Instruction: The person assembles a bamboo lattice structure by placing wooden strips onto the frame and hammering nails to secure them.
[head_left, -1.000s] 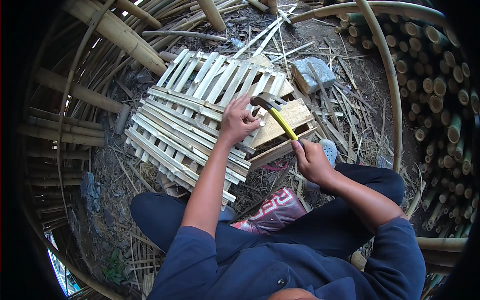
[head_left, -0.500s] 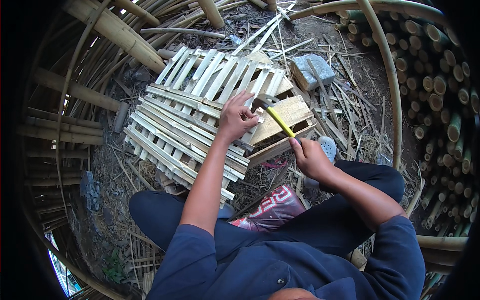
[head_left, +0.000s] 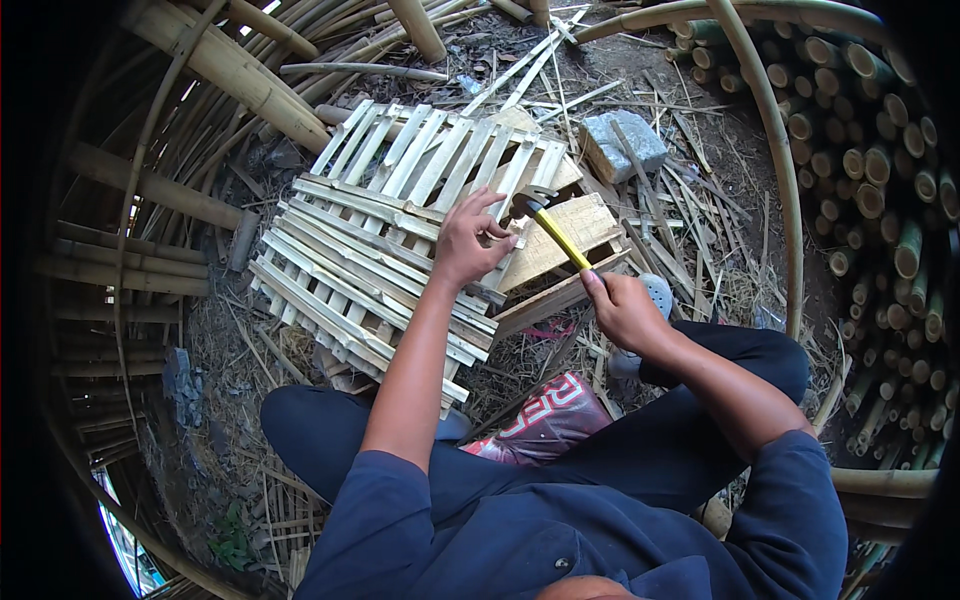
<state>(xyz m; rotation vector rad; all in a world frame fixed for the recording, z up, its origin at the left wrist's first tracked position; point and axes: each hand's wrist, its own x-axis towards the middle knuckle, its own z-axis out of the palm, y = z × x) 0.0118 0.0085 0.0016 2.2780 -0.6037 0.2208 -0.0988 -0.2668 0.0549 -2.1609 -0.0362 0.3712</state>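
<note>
A claw hammer with a yellow handle (head_left: 562,240) and dark head is gripped near the handle's end by my right hand (head_left: 628,312). Its head hangs just right of my left fingertips, over the slats. My left hand (head_left: 470,240) rests on a lattice panel of split bamboo slats (head_left: 385,262). Thumb and index finger are pinched together at the end of a slat; whatever they hold is too small to make out. The other left fingers stretch forward. Beneath the panel's right side is a wooden board (head_left: 572,236), part of a low wooden crate (head_left: 540,298).
A grey stone block (head_left: 622,145) sits beyond the crate among loose bamboo strips. Cut bamboo poles (head_left: 870,200) are stacked at the right, and a curved pole (head_left: 780,150) rises before them. Thick bamboo poles (head_left: 235,75) stand at the far left. A red printed sack (head_left: 545,420) lies between my legs.
The hammer head has shifted slightly right, a little farther from my left fingertips. My left hand keeps its pinch in nearly the same place.
</note>
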